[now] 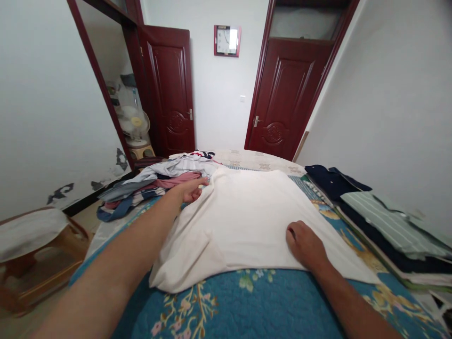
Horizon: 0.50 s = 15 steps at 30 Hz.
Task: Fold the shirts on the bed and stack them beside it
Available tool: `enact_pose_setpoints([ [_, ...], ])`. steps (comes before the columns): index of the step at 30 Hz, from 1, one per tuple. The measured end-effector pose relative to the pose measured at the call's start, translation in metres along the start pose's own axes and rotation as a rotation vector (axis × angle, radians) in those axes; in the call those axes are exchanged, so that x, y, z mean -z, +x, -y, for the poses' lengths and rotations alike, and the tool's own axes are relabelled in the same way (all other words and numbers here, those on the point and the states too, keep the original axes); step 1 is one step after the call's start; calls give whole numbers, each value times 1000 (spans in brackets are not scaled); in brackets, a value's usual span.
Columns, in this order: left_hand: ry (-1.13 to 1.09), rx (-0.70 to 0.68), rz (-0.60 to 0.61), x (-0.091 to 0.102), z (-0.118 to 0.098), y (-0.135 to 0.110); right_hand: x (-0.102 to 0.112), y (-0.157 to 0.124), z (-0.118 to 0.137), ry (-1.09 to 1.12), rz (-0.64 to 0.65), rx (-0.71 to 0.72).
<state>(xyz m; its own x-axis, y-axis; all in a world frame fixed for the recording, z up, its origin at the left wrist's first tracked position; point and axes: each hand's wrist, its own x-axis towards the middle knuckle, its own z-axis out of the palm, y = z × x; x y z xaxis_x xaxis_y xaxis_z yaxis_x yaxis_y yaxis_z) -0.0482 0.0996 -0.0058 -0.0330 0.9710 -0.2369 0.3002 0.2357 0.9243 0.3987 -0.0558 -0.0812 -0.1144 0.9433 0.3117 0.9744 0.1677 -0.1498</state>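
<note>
A white shirt (pixel 250 212) lies spread over a blue floral quilt (pixel 226 306), its near left part bunched in loose folds. At the shirt's far left edge is my left hand (pixel 193 190), closed with the thumb and fingers pinching the cloth. My right hand (pixel 306 242) rests on the right half of the shirt, fingers curled under. Its fingertips are hidden, and the cloth around it lies fairly smooth, so I cannot tell whether it grips any.
A loose heap of clothes (pixel 151 181) lies left of the shirt. Folded garments (pixel 388 226) are stacked along the right. A patterned cream cover (pixel 261 160) lies beyond the shirt. A wooden stool (pixel 38 249) stands left of the bed; a fan (pixel 134 123) is farther back.
</note>
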Motion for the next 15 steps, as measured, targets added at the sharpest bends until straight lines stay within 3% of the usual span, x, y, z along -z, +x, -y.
enact_pose_setpoints([
  [9, 576, -422, -213, -67, 28, -28, -12, -3, -16, 121, -58, 28],
  [15, 1215, -830, -224, -85, 37, -46, -11, -2, -15, 156, -47, 2],
])
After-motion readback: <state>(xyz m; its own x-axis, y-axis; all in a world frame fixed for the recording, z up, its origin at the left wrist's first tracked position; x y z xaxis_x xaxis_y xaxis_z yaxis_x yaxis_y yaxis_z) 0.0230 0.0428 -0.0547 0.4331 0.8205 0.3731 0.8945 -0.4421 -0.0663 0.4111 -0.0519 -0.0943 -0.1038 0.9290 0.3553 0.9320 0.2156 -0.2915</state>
